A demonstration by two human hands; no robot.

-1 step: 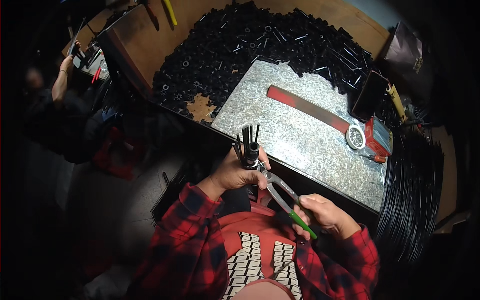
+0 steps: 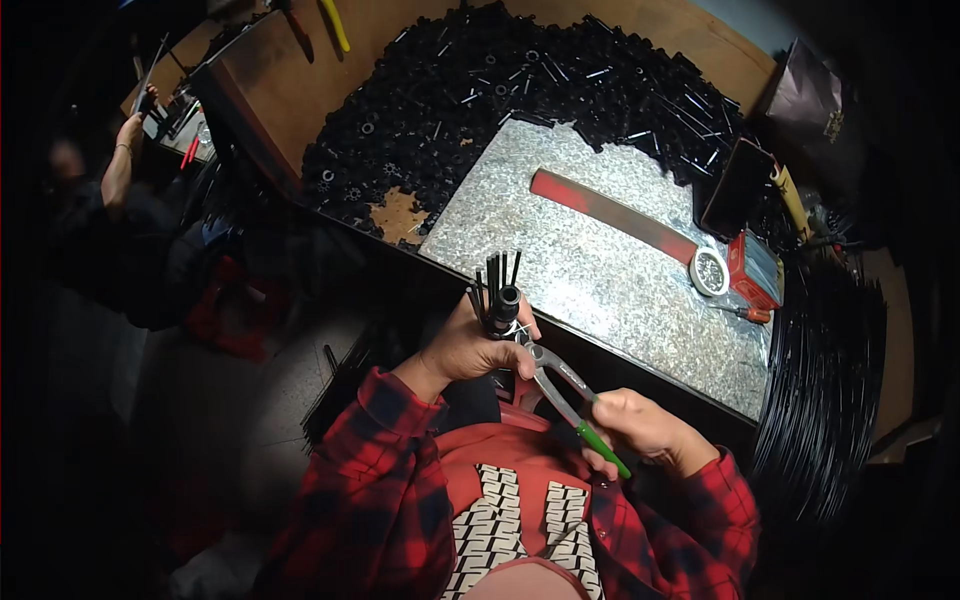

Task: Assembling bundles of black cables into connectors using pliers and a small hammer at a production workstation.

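Note:
In front of my body, my left hand (image 2: 462, 342) is closed around a bundle of thin black rods (image 2: 496, 268) that stick up above the fingers. A black tube (image 2: 508, 298) with a round open end stands among them, and a thin light strand (image 2: 519, 328) crosses just below it. My right hand (image 2: 648, 425) grips the handles of steel pincers with green grips (image 2: 592, 436). Their jaws meet the bundle beside my left thumb; what lies between the jaws is hidden. One green grip shows plainly, while the other handle is mostly covered by my right fingers.
Ahead is a metal-topped bench (image 2: 600, 300) with a red-brown strip (image 2: 610, 215), a round white dish (image 2: 709, 271), a red box (image 2: 755, 270) and a phone (image 2: 738, 188). Black small parts (image 2: 520, 80) heap behind. Long black rods (image 2: 825, 390) hang right. Another person's hand (image 2: 132, 130) is at far left.

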